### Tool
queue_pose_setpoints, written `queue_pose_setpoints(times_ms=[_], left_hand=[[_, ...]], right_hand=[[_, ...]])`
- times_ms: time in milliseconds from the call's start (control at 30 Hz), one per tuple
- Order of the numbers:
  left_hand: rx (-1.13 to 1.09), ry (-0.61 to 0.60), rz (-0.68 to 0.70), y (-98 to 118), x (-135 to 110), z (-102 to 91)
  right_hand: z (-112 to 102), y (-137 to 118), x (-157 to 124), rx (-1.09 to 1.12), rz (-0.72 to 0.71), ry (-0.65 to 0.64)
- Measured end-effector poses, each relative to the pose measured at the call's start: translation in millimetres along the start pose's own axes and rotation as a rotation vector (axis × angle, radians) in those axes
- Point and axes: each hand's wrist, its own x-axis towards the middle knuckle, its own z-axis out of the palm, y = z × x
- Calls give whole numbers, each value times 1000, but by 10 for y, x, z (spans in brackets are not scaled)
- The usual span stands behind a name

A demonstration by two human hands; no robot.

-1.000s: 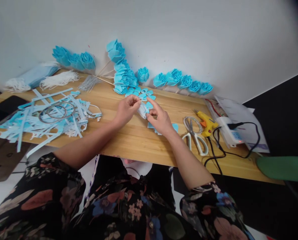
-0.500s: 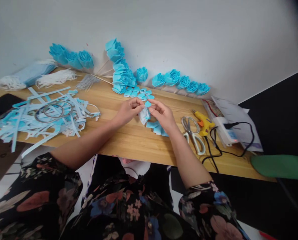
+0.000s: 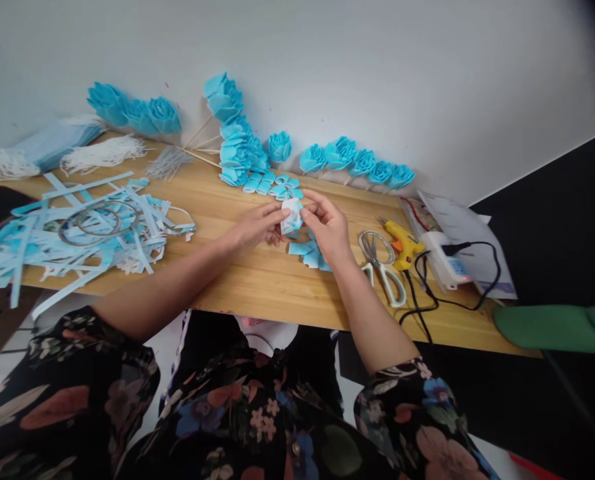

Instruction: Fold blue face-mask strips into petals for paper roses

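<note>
Over the middle of the wooden table (image 3: 257, 280) my left hand (image 3: 258, 225) and my right hand (image 3: 329, 227) together pinch a small folded light-blue piece (image 3: 292, 216). Fingertips of both hands close on its edges. A few more blue cut pieces (image 3: 308, 253) lie on the table just under my right hand. A cluster of small folded blue petals (image 3: 271, 185) lies just beyond the hands.
Finished blue paper roses (image 3: 357, 162) line the wall, others on sticks (image 3: 230, 127) and at far left (image 3: 134, 110). A heap of blue strips with a metal ring (image 3: 84, 223) lies left. White scissors (image 3: 384, 267), a yellow glue gun (image 3: 402, 241) and a corded power strip (image 3: 444, 263) lie right.
The folded blue piece has turned between my fingers and now sits a little higher, with both hands closer together. The view has shifted slightly.
</note>
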Motion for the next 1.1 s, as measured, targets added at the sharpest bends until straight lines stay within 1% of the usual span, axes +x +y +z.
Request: queue_pose_setpoints(times_ms=[100, 200, 300, 467, 633, 800, 967, 1100], left_hand=[[96, -74, -57, -33, 2, -17], [166, -76, -51, -38, -2, -29], [216, -46, -11, -25, -6, -35], [311, -77, 65, -19, 11, -54], [428, -62, 179, -52, 25, -72], [470, -64, 220, -82, 30, -73], [465, -32, 241, -89, 21, -61], [470, 6, 225, -92, 14, -60]], right_hand=[[9, 11, -3, 6, -5, 21], [14, 17, -3, 3, -1, 41], [14, 18, 0, 34, -4, 59], [8, 25, 9, 114, 21, 90], [4, 43, 17, 138, 66, 87], [21, 71, 16, 174, 89, 98], [-4, 65, 14, 150, 129, 37], [-39, 6, 11, 129, 169, -21]])
